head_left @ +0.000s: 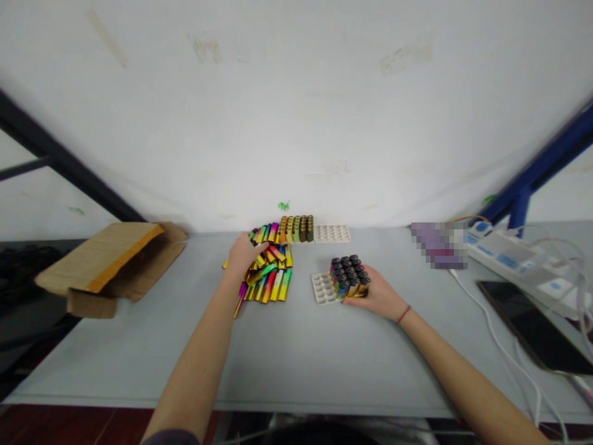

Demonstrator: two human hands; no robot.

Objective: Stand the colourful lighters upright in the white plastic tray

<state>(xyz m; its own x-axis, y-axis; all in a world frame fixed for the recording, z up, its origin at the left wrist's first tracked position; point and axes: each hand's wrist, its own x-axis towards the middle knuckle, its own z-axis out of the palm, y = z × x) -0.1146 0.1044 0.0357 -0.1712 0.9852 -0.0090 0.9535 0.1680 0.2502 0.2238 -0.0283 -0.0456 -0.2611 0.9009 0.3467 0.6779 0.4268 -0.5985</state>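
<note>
My left hand (243,253) reaches over a loose pile of shiny rainbow-coloured tubes (273,285). Its thumb points right across them, but the fingertips are hidden, so their grip does not show. My right hand (377,295) is closed around the right end of a white tray with round pockets (323,288), thumb at the near side and fingers behind. Upright in that tray's right part stands a block of black-topped coloured tubes (351,275). Pockets show bare at the tray's left end.
Behind stand a full block of gold-topped tubes (296,228) and another white tray (332,233). An open cardboard box (115,253) lies left. At right are a pixelated purple object (435,244), a power strip (514,259), a black phone (537,327) and white cables.
</note>
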